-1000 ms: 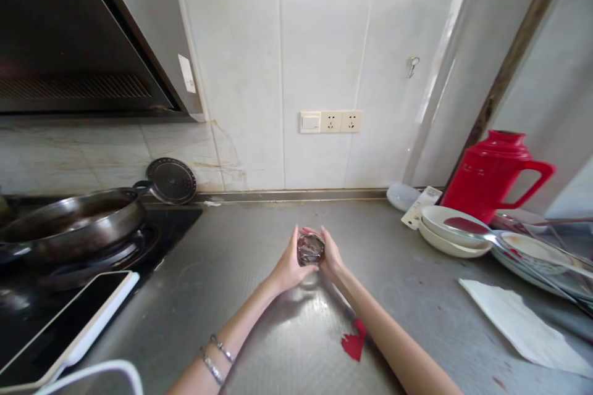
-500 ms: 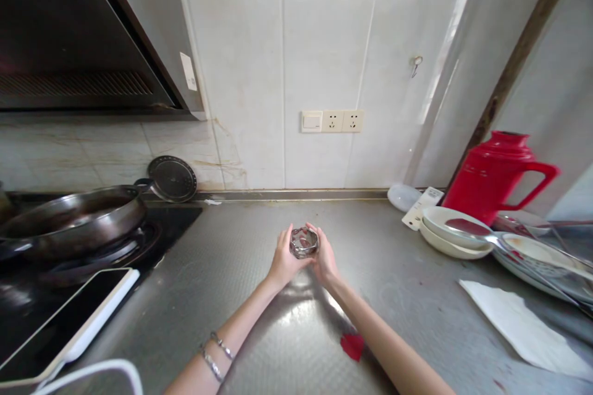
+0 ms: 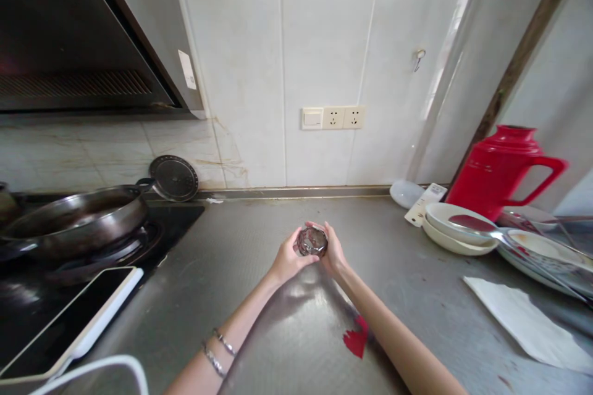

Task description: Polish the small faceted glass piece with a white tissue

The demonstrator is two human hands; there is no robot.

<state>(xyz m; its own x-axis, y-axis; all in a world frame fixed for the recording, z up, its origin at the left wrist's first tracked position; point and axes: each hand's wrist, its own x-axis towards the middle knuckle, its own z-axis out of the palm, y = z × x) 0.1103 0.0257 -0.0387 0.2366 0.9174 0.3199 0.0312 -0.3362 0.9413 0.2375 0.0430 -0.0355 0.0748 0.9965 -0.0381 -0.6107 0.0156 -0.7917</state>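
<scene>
Both of my hands are cupped around a small clear glass bowl (image 3: 312,241), held just above the steel counter (image 3: 259,259). My left hand (image 3: 286,260) grips its left side with curled fingers. My right hand (image 3: 334,252) wraps its right side. The bowl looks dark and reflective, tilted a little toward me. Two bracelets sit on my left wrist. A red spill (image 3: 356,340) lies on the counter under my right forearm.
A dark wok (image 3: 74,222) sits on the stove at left, with a tablet (image 3: 65,315) in front of it. At right are a red thermos jug (image 3: 498,170), stacked white plates (image 3: 451,228), more dishes and a white paper napkin (image 3: 523,321).
The bowl has turned in my hands, tilting from rim-up to facing me more. My hands shifted slightly right and stayed closed around it.
</scene>
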